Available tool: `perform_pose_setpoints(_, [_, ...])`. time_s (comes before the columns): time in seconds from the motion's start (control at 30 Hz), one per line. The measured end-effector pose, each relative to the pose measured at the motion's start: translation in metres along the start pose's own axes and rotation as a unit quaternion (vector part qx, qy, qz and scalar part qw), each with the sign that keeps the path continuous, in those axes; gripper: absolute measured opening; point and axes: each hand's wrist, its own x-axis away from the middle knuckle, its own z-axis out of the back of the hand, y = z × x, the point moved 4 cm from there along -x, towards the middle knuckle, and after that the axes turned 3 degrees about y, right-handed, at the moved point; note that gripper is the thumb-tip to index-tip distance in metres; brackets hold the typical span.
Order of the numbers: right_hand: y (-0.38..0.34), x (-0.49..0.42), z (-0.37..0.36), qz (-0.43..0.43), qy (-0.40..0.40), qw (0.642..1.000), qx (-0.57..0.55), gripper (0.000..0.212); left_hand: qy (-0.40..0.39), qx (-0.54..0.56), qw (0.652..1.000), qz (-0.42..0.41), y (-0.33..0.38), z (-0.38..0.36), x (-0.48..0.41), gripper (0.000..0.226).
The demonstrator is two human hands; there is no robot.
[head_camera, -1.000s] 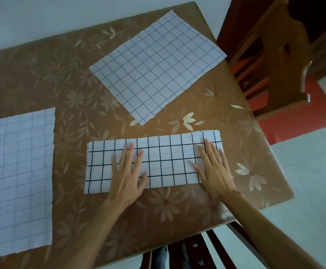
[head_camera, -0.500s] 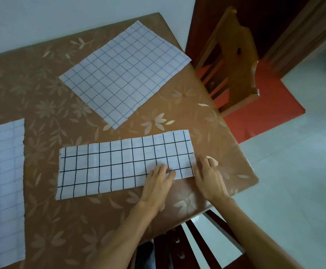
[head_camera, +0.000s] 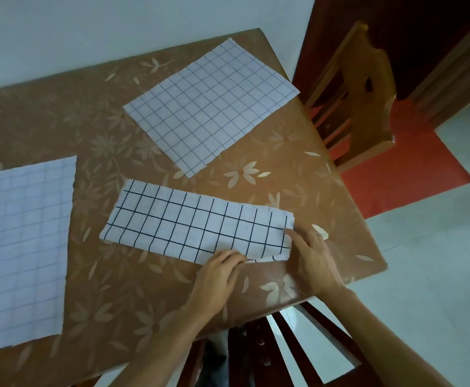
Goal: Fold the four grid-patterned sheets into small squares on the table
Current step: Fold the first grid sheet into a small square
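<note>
Below, at 5 o'clock on the floral counter (head_camera: 298,169), the folded bold-grid strip (head_camera: 189,223) lies flat. Left hand (head_camera: 217,277) pinches its near edge; right hand (head_camera: 313,261) presses its right end, grip unclear. Two pale-grid sheets lie at 12 (head_camera: 211,107) and 9 o'clock (head_camera: 21,241). No writing is legible.

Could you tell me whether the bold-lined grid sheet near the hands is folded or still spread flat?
Folded: the bold-lined sheet is a narrow strip, with layered edges at its right end.
</note>
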Motion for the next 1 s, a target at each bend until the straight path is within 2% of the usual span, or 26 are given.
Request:
perform_pose_setpoints(0.07, [-0.01, 0.003, 0.0, 0.042, 0.002, 0.999, 0.019, 0.069, -0.001, 0.049, 0.998, 0.045, -0.006, 0.007, 0.017, 0.021])
perform_pose_setpoints(0.17, [-0.03, 0.008, 0.0, 0.092, 0.014, 0.996, 0.007, 0.043, 0.05, 0.115, 0.988, 0.09, -0.012, 0.022, 0.044, 0.03])
perform_pose_setpoints(0.3, [-0.065, 0.024, -0.001, 0.147, 0.017, 0.989, 0.019, 0.021, 0.078, 0.093, 0.987, 0.105, -0.015, 0.04, 0.086, 0.023])
perform_pose_setpoints(0.4, [-0.094, 0.045, 0.003, 0.178, 0.015, 0.984, 0.005, 0.022, 0.074, 0.082, 0.987, 0.114, -0.022, 0.045, 0.115, 0.033])
perform_pose_setpoints(0.5, [-0.117, 0.069, 0.004, 0.21, 0.0, 0.978, -0.009, 0.021, 0.102, 0.096, 0.985, 0.098, -0.02, 0.053, 0.138, 0.032])
perform_pose_setpoints(0.6, [-0.136, 0.089, 0.011, 0.237, -0.01, 0.971, -0.026, 0.022, 0.11, 0.14, 0.976, 0.126, -0.02, 0.062, 0.159, 0.022])
perform_pose_setpoints(0.63, [-0.141, 0.095, 0.015, 0.239, -0.011, 0.97, -0.036, 0.025, 0.109, 0.155, 0.972, 0.138, -0.019, 0.066, 0.167, 0.027])
perform_pose_setpoints(0.7, [-0.149, 0.107, 0.027, 0.205, -0.02, 0.976, -0.077, 0.025, 0.121, 0.19, 0.962, 0.157, -0.023, 0.074, 0.183, 0.034])
perform_pose_setpoints(0.8, [-0.147, 0.119, 0.036, 0.113, -0.058, 0.98, -0.155, 0.037, 0.13, 0.26, 0.938, 0.19, -0.027, 0.085, 0.202, 0.025])
perform_pose_setpoints(0.9, [-0.145, 0.122, 0.034, 0.015, -0.125, 0.966, -0.228, 0.041, 0.123, 0.319, 0.917, 0.206, -0.03, 0.096, 0.215, 0.03])
perform_pose_setpoints(1.0, [-0.149, 0.118, 0.021, -0.011, -0.187, 0.959, -0.215, 0.044, 0.128, 0.352, 0.898, 0.232, -0.032, 0.106, 0.218, 0.026])
